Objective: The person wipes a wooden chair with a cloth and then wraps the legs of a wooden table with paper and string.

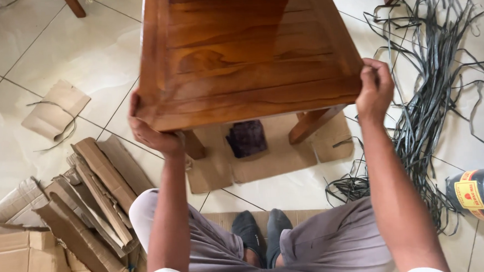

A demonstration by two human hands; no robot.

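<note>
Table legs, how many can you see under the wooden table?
2: one table leg by the left hand, the other near the right hand. Further legs may be hidden beneath the tabletop.

Both bare forearms stretch forward from the lap, well apart. The left hand (152, 129) curls its fingers under, thumb on top, its grip closed. The right hand (374, 87) is raised slightly higher, fingers bent inward and clamped.

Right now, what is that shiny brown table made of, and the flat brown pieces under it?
The table looks like solid wood with a glossy varnish: grain lines and reflections show on top. Both hands, left and right, hold its near corners. The flat pieces beneath look like plain matte cardboard, with torn edges.
</note>
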